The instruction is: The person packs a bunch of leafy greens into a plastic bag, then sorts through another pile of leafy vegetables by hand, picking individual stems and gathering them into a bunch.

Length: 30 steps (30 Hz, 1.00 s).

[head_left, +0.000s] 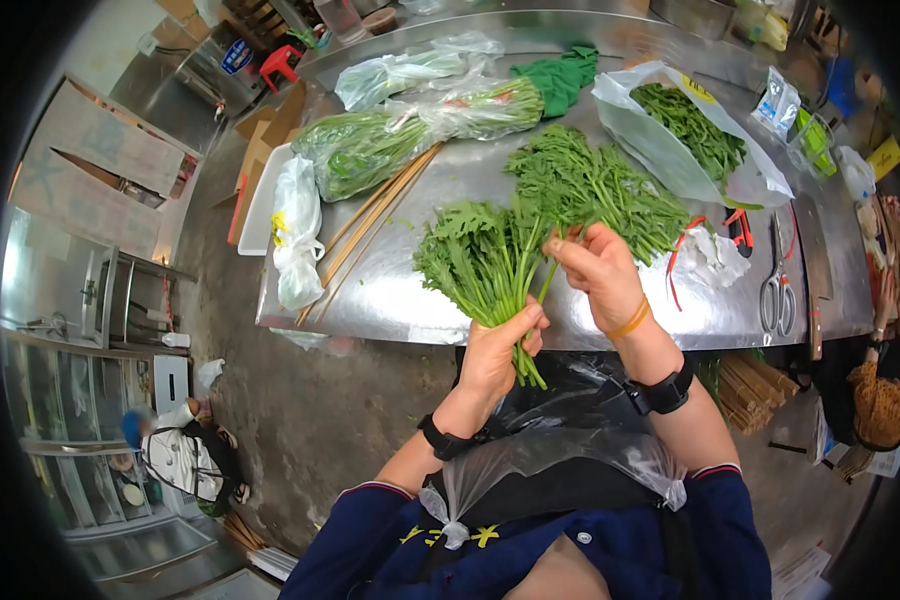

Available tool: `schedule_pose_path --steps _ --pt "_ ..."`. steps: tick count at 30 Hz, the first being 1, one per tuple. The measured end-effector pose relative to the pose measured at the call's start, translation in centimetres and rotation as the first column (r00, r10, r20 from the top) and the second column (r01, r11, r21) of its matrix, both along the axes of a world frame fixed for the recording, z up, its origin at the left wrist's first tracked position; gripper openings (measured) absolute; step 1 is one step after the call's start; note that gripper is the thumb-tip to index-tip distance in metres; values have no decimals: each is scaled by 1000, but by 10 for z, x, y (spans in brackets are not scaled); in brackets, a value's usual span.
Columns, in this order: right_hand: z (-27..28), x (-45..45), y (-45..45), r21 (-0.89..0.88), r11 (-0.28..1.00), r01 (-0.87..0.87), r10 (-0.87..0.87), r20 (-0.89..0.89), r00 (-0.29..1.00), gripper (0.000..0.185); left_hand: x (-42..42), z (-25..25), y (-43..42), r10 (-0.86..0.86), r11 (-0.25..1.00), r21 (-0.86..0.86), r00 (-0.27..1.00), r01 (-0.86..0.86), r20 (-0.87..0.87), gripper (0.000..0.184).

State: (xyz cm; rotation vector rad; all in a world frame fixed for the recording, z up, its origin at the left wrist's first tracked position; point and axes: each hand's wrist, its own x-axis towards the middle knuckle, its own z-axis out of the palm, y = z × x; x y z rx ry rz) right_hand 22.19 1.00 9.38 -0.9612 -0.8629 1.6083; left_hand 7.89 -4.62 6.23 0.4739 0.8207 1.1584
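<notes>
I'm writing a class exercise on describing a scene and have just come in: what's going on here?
A person stands at a metal table handling leafy greens. Their left hand holds a bunch of greens by the stems, and their right hand appears to pinch a stem beside it. A loose pile of greens lies just beyond, with more in an open plastic bag behind. Scissors lie to the right, touched by neither hand.

Left hand (498,348): fingers partly hidden behind bunch of greens (476,265). Right hand (602,275): too small to tell whether fingertips touch greens. Contents of white plastic parcel (297,240) hidden. Metal pot (695,14) cut off by top edge. Person (182,455) at left: head blurred.
</notes>
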Motion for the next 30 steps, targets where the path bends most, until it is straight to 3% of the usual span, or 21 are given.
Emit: schedule_pose_path --steps 3,7,9,13,16,19,21,23,27,29,30 --pt "17 2 8 54 992 110 -111 8 994 15 -1 -2 0 -36 999 4 999 36 7 14" --pt "21 7 24 25 994 109 -109 -13 994 18 -1 1 -4 -75 997 1 996 75 47 21" --pt "22 5 34 70 988 137 -142 67 988 19 -2 4 -4 -103 995 6 993 102 52 26" --pt "9 16 57 -90 996 -5 18 152 988 20 -6 7 -7 -222 975 -14 973 224 67 27" --pt "-4 26 71 -24 999 46 -49 -128 991 26 -8 5 -9 -277 959 -19 950 283 145 24" --pt "5 35 57 35 979 200 -196 -99 976 29 -10 3 -8 -276 957 -36 940 288 201 21" --pt "1 41 42 52 976 209 -207 -43 977 32 -11 2 -7 -263 961 -31 942 275 210 19" --pt "-4 45 23 140 976 169 -199 247 948 27 -11 0 -6 -257 963 -26 945 267 201 19" --pt "-9 21 -15 279 959 -58 -62 402 913 14 -3 -5 -4 -212 974 -34 952 225 221 18" --pt "-2 9 -19 272 961 -49 -116 558 822 16 -1 -7 -4 -224 973 -3 957 229 185 18" --pt "-4 8 -17 275 960 -47 -119 555 823 16 -1 -7 -4 -221 975 29 964 220 149 19"
